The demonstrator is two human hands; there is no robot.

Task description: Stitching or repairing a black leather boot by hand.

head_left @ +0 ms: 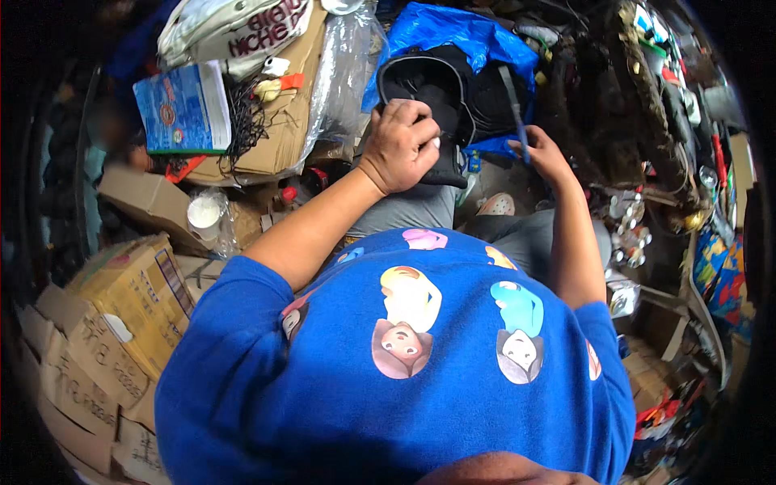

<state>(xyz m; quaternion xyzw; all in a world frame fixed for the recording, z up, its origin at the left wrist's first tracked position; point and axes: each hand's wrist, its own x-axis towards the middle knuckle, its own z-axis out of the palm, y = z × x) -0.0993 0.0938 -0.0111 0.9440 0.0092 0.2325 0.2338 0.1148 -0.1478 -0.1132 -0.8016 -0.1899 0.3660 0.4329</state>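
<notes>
My left hand [402, 144] is closed on the near edge of a black, hollow, padded-looking item with grey edging [424, 73], above my knee. I cannot tell its exact kind. To the right, my right hand [543, 155] is closed around the lower end of a long, thin, flat blade-like tool [512, 101] that points away from me. The tool's upper part passes in front of more black material [489, 97]. Behind these lies a crumpled blue plastic sheet [453, 28]. My fingers partly hide the tool's lower end.
At the left, a flattened cardboard piece [283, 133] bears a blue notebook [182, 109], dark cords [246, 121] and a white printed bag [234, 32]. Cardboard boxes [133, 299] stack nearer. Dark debris [622, 97] and small containers [630, 234] crowd the right. A clog [497, 204] shows below.
</notes>
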